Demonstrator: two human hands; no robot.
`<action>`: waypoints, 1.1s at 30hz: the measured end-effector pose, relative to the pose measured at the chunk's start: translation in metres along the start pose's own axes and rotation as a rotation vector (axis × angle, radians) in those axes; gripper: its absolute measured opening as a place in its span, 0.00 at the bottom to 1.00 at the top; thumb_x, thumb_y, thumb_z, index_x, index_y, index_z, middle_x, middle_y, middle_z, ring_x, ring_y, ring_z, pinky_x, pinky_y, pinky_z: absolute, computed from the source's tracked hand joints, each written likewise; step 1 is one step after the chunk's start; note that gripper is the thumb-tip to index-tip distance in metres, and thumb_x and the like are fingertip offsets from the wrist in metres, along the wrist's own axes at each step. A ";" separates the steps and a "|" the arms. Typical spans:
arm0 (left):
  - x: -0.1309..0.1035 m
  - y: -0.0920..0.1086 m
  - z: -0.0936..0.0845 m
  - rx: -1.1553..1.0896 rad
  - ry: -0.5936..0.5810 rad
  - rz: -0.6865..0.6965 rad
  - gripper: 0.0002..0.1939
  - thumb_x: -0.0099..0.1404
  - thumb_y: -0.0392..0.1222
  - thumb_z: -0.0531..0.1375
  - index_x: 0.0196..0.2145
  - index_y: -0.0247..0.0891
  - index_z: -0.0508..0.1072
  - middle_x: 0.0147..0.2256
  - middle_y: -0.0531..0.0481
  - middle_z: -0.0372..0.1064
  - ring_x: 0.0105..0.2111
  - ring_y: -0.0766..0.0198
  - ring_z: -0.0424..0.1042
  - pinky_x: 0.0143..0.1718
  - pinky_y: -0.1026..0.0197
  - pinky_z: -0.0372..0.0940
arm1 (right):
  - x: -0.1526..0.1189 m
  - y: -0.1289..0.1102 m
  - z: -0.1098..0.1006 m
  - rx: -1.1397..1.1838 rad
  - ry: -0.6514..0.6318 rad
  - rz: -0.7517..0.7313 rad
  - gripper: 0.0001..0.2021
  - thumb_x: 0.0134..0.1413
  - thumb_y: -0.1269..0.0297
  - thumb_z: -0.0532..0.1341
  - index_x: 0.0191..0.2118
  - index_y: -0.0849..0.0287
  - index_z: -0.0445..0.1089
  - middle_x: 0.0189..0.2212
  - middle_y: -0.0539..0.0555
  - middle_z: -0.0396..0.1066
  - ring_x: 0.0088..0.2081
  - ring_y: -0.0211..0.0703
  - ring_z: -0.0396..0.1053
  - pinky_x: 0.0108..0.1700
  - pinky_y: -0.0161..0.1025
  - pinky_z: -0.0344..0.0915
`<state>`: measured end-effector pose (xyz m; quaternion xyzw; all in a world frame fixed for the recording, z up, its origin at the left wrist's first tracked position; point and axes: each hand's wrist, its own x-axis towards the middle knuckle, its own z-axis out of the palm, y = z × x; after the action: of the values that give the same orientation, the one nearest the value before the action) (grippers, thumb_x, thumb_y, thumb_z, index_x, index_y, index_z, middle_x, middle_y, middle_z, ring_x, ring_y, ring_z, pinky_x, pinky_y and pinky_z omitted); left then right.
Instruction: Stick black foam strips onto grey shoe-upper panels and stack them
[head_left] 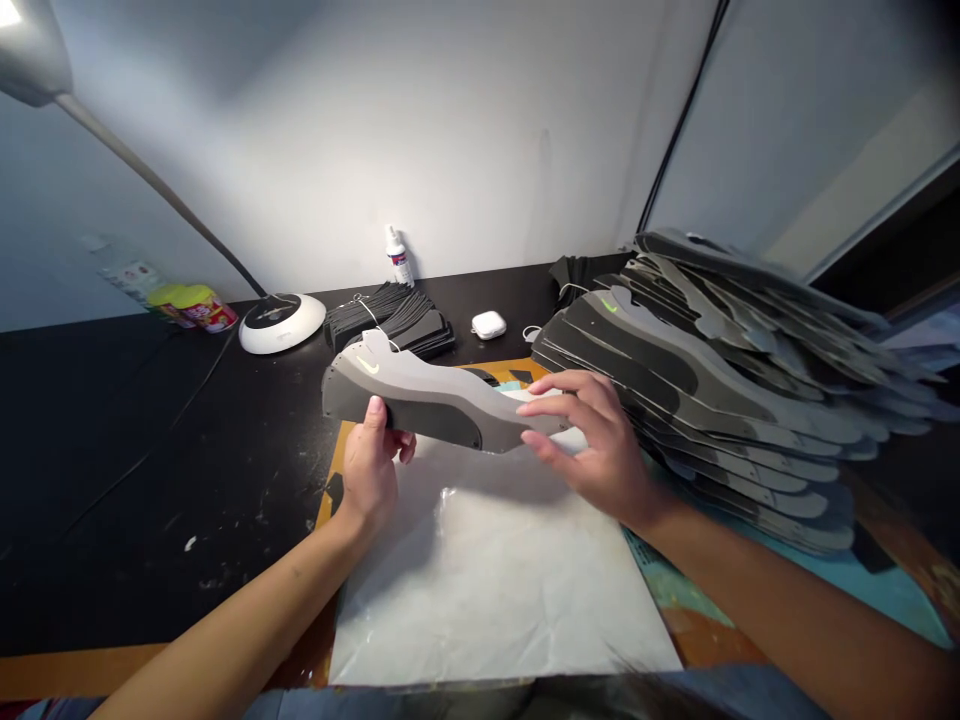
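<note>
A grey and black shoe upper panel (431, 405) with a pale swoosh is raised over the white sheet. My left hand (371, 465) pinches its lower left edge, thumb on the front face and the other fingers behind. At the panel's right end is my right hand (592, 440), its fingers spread and the tips over or lightly against the face; contact is hard to tell. Beside that hand rises a tall pile of similar shoe upper panels (712, 390), the top one bearing a green swoosh.
A white sheet (495, 580) covers the work spot. Behind it lie a tied bundle of black pieces (394, 315), a white earbud case (489, 325) and a small white bottle (399, 258). The lamp base (283, 325) stands left, near a red and yellow packet (202, 306).
</note>
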<state>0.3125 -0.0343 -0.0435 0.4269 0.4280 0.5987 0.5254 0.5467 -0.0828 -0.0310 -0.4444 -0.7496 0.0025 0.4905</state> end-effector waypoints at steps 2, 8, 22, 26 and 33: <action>0.000 0.001 0.001 0.002 -0.003 0.007 0.25 0.61 0.62 0.64 0.23 0.38 0.67 0.18 0.54 0.59 0.18 0.69 0.57 0.17 0.66 0.54 | -0.001 -0.002 -0.001 -0.040 -0.053 -0.083 0.11 0.58 0.61 0.67 0.45 0.53 0.72 0.48 0.56 0.71 0.52 0.52 0.68 0.56 0.53 0.63; -0.007 0.005 0.007 -0.031 -0.012 -0.009 0.21 0.57 0.59 0.66 0.25 0.37 0.70 0.22 0.52 0.63 0.22 0.66 0.60 0.21 0.65 0.60 | -0.006 -0.004 0.004 0.035 -0.190 -0.120 0.16 0.59 0.73 0.63 0.53 0.55 0.69 0.49 0.55 0.75 0.51 0.47 0.72 0.55 0.45 0.67; 0.005 0.000 0.006 -0.037 -0.034 -0.072 0.34 0.55 0.49 0.72 0.55 0.42 0.64 0.48 0.46 0.67 0.44 0.63 0.72 0.43 0.63 0.69 | -0.001 0.014 0.012 0.804 -0.101 0.878 0.17 0.56 0.46 0.64 0.41 0.55 0.72 0.34 0.53 0.73 0.31 0.43 0.70 0.29 0.38 0.73; 0.005 0.005 0.007 -0.068 0.048 -0.030 0.40 0.51 0.39 0.74 0.57 0.44 0.61 0.40 0.51 0.70 0.36 0.68 0.72 0.40 0.67 0.68 | -0.002 0.015 0.012 0.857 -0.128 0.881 0.16 0.58 0.48 0.63 0.43 0.54 0.74 0.34 0.52 0.74 0.30 0.42 0.69 0.28 0.36 0.71; 0.016 0.005 0.000 -0.150 0.059 -0.122 0.22 0.50 0.47 0.75 0.33 0.36 0.69 0.27 0.57 0.64 0.25 0.74 0.65 0.28 0.72 0.65 | -0.001 0.012 0.010 0.936 -0.131 0.943 0.17 0.55 0.48 0.64 0.43 0.54 0.76 0.37 0.54 0.76 0.28 0.42 0.68 0.27 0.38 0.70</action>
<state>0.3098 -0.0188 -0.0375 0.3416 0.4226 0.6084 0.5784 0.5478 -0.0720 -0.0422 -0.4638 -0.4231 0.5688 0.5314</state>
